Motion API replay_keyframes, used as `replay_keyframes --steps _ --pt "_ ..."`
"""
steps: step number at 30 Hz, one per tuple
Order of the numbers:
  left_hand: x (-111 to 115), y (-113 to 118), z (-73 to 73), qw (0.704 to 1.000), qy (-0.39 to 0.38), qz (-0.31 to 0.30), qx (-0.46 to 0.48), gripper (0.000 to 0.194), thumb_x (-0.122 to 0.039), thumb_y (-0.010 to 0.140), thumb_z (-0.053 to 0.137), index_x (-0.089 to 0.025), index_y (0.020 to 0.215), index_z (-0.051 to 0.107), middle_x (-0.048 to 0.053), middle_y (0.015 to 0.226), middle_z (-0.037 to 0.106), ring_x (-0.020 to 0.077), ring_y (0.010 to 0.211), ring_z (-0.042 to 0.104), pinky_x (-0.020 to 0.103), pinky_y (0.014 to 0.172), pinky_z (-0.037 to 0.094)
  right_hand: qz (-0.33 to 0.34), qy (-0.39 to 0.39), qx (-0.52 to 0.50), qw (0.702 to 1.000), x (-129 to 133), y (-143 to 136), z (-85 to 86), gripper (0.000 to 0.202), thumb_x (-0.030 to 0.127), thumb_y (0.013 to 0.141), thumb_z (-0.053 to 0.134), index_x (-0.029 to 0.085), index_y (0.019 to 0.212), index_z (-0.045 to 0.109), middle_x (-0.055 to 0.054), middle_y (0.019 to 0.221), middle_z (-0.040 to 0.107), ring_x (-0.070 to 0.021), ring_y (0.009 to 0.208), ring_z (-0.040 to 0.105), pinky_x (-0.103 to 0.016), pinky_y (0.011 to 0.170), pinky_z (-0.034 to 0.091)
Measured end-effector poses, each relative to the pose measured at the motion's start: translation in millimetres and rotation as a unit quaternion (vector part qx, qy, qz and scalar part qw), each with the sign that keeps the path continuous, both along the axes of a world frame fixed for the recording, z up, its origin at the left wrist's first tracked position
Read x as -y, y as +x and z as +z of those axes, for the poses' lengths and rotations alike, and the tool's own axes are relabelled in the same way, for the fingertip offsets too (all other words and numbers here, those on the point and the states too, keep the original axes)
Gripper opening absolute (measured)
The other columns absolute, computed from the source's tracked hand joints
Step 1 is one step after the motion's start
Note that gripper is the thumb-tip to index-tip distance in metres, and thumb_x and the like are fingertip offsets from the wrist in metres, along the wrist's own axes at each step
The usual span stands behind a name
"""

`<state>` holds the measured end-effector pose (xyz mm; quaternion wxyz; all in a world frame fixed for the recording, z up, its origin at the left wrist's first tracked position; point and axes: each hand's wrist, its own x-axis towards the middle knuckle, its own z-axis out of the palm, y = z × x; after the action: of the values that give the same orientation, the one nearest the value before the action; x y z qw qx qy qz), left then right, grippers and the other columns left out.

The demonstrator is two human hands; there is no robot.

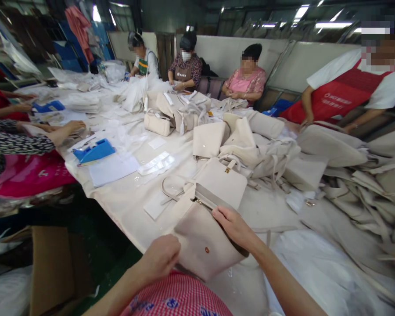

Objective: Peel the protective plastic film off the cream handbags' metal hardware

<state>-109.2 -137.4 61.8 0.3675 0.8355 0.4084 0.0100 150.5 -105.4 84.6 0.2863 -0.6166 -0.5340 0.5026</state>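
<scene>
One soft, boxy cream bag (200,237) sits between the left hand (164,254) and the right hand (232,226).
It is at the near edge of the cream-covered table (118,215), by the red-and-white checked apron (181,294). Its long open top slants from far left to near right. The right hand is nearer that opening, with fingers pinching the rim. The gold metal zip end (198,201) is just past them, farther off and to the left. The left fingers curl tight at the bag's left edge and seem to hold it; their tips are hidden.
</scene>
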Motion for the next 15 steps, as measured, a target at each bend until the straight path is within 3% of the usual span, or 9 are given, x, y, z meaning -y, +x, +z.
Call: replay_keyframes --steps 3,5,7,9,11,13,15 --pt "-12 -12 10.7 0.997 0.019 0.03 -0.076 0.04 -0.012 0.079 0.048 -0.021 0.115 0.062 0.004 0.082 0.068 0.0233 0.082 0.062 0.035 0.079 0.045 -0.094 0.097 0.017 0.991 16 28 8.3 0.036 0.054 0.088 0.046 0.023 0.081 0.062 -0.003 0.081 0.068 -0.0204 0.082 0.062 -0.034 0.082 0.047" --pt "-20 -12 24.8 0.998 0.01 0.011 -0.059 0.038 -0.014 0.079 0.05 -0.023 0.113 0.065 0.005 0.091 0.071 0.0254 0.091 0.063 0.038 0.086 0.045 -0.197 0.103 0.01 0.975 37 52 2.3 0.039 0.059 0.085 0.049 0.023 0.085 0.063 -0.005 0.085 0.069 -0.0227 0.088 0.063 -0.037 0.087 0.048" --pt "-26 -4 42.8 0.999 0.006 -0.034 0.01 0.036 -0.016 0.079 0.055 -0.025 0.112 0.066 0.008 0.119 0.067 0.0273 0.113 0.057 0.04 0.099 0.041 -0.285 0.055 -0.003 0.957 62 70 -13.4 0.045 0.064 0.078 0.055 0.022 0.088 0.066 -0.009 0.094 0.07 -0.0263 0.095 0.064 -0.041 0.088 0.049" --pt "-31 15 60.3 0.993 -0.011 -0.081 0.086 0.038 -0.019 0.08 0.059 -0.026 0.117 0.063 0.006 0.135 0.058 0.025 0.125 0.05 0.036 0.106 0.036 -0.334 -0.031 -0.053 0.941 87 75 -34.5 0.052 0.066 0.073 0.06 0.021 0.098 0.068 -0.013 0.108 0.069 -0.0291 0.102 0.065 -0.042 0.084 0.052" --pt "-35 44 72.4 0.983 -0.028 -0.12 0.134 0.032 -0.021 0.086 0.056 -0.026 0.116 0.063 0.005 0.127 0.064 0.0208 0.118 0.056 0.032 0.103 0.039 -0.357 -0.09 -0.135 0.92 107 66 -54.6 0.057 0.066 0.073 0.062 0.02 0.107 0.067 -0.015 0.115 0.068 -0.0288 0.1 0.067 -0.041 0.079 0.054" --pt "-37 79 75.4 0.974 -0.023 -0.159 0.161 0.027 -0.021 0.091 0.048 -0.024 0.112 0.064 0.005 0.115 0.069 0.0189 0.108 0.061 0.03 0.098 0.042 -0.364 -0.083 -0.225 0.9 118 51 -68.5 0.057 0.065 0.073 0.064 0.019 0.107 0.068 -0.013 0.106 0.071 -0.0261 0.09 0.07 -0.04 0.076 0.054" --pt "-40 116 68.8 0.968 0.003 -0.19 0.165 0.028 -0.019 0.092 0.043 -0.022 0.108 0.066 0.007 0.112 0.07 0.0207 0.106 0.061 0.032 0.097 0.044 -0.373 -0.043 -0.291 0.88 121 38 -73.7 0.054 0.062 0.07 0.07 0.018 0.102 0.071 -0.01 0.092 0.074 -0.0233 0.079 0.071 -0.038 0.075 0.055"
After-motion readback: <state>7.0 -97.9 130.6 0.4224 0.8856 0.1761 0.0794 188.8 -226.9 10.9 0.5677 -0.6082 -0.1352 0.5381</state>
